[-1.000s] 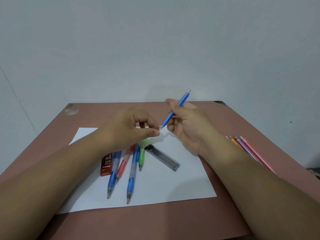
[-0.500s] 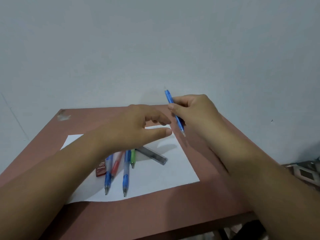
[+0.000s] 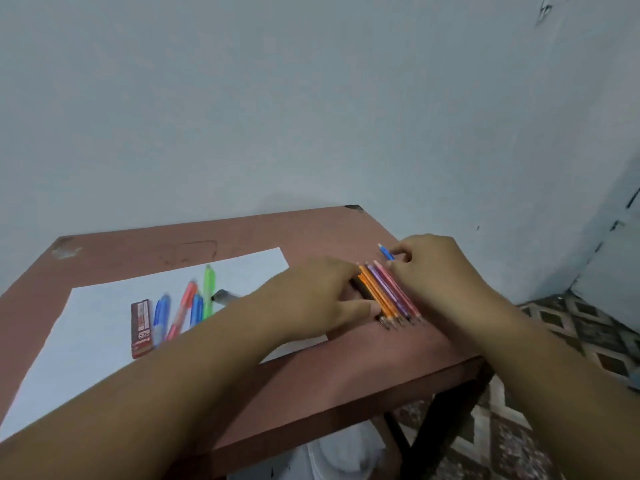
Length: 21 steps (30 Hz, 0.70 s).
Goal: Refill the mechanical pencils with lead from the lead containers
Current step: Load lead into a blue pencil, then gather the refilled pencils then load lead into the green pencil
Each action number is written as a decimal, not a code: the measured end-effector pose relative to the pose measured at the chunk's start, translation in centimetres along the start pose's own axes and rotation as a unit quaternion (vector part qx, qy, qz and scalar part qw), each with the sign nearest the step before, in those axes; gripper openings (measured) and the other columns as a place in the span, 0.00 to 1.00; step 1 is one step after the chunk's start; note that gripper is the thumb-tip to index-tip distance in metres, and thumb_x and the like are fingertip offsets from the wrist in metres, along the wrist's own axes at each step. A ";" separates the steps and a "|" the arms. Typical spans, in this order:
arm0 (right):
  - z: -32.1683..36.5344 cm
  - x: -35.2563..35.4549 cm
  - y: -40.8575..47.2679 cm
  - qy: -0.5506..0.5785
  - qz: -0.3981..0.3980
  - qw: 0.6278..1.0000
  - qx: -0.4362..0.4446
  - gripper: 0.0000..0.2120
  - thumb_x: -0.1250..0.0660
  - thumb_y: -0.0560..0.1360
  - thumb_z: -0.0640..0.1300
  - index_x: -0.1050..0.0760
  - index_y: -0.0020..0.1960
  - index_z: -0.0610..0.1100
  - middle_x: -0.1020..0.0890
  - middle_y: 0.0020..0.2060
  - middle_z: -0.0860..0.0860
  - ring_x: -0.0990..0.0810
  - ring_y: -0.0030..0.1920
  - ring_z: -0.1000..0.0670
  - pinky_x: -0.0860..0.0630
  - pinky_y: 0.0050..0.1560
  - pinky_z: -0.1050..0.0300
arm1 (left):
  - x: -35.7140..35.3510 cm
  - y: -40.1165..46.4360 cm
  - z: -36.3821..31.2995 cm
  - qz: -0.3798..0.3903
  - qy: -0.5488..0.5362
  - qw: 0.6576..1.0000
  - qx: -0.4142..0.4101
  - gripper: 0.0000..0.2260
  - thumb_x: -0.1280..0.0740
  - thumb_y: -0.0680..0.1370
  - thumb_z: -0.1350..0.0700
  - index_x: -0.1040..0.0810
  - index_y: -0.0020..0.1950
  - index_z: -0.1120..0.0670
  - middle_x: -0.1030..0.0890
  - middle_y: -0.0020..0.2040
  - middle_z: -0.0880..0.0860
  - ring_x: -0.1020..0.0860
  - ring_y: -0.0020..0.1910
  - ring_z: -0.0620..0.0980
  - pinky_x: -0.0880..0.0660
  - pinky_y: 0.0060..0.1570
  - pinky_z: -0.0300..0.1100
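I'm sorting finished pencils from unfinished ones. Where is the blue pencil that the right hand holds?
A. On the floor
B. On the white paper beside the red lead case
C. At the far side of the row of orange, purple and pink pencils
C: the right hand pinches the blue pencil just beyond the pencil row near the table's right edge, off the white paper.

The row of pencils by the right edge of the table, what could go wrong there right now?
1. The row of pencils lies close to the table edge; a nudge from the left hand could roll some off.
2. The right hand pinches the blue pencil only near one end, so it might slip while being set down beside the row.
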State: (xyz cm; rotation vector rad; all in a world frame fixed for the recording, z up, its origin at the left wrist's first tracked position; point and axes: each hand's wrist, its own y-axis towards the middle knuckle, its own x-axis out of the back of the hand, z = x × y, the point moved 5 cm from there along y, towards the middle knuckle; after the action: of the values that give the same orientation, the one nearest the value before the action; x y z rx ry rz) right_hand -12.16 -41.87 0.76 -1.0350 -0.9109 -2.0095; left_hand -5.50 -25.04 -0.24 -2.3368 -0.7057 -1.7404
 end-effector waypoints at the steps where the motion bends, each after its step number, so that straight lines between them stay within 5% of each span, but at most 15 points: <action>1: -0.7 -0.4 -0.2 -0.010 0.000 1.000 -0.004 0.12 0.33 0.80 0.47 0.17 0.61 0.48 0.16 0.52 0.48 0.21 0.45 0.51 0.28 0.44 0.59 | -0.5 0.2 -0.2 -0.006 0.005 1.000 -0.001 0.21 0.36 0.77 0.33 0.25 0.66 0.41 0.20 0.56 0.44 0.24 0.52 0.44 0.22 0.53 0.48; 5: -1.8 -1.7 -1.0 -0.041 -0.003 0.999 -0.003 0.13 0.37 0.81 0.49 0.15 0.50 0.46 0.19 0.37 0.52 0.22 0.36 0.54 0.31 0.34 0.59 | -1.8 0.6 -0.4 -0.024 0.025 0.999 0.013 0.22 0.37 0.76 0.32 0.26 0.64 0.42 0.21 0.56 0.44 0.26 0.55 0.46 0.25 0.53 0.46; 9: -1.1 -2.2 -1.7 -0.053 -0.006 0.999 0.010 0.16 0.39 0.83 0.49 0.19 0.42 0.46 0.22 0.33 0.51 0.24 0.33 0.54 0.33 0.31 0.59 | -2.0 0.2 -0.3 -0.028 0.036 0.999 0.023 0.26 0.39 0.75 0.30 0.27 0.67 0.42 0.23 0.60 0.44 0.28 0.60 0.47 0.27 0.57 0.44; 21: 0.9 -4.1 -2.1 -0.050 0.000 0.997 0.055 0.17 0.41 0.84 0.53 0.23 0.41 0.49 0.20 0.36 0.53 0.20 0.34 0.55 0.23 0.35 0.59 | -0.5 -2.1 1.8 -0.037 0.018 0.998 0.039 0.29 0.40 0.71 0.26 0.28 0.69 0.38 0.22 0.59 0.40 0.26 0.56 0.42 0.24 0.58 0.47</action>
State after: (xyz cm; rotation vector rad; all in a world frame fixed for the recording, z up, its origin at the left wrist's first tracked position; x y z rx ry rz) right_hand -11.75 -38.99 -2.93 -1.0827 -1.0612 -1.8984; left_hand -5.02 -22.67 -1.59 -2.2492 -0.8477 -1.7462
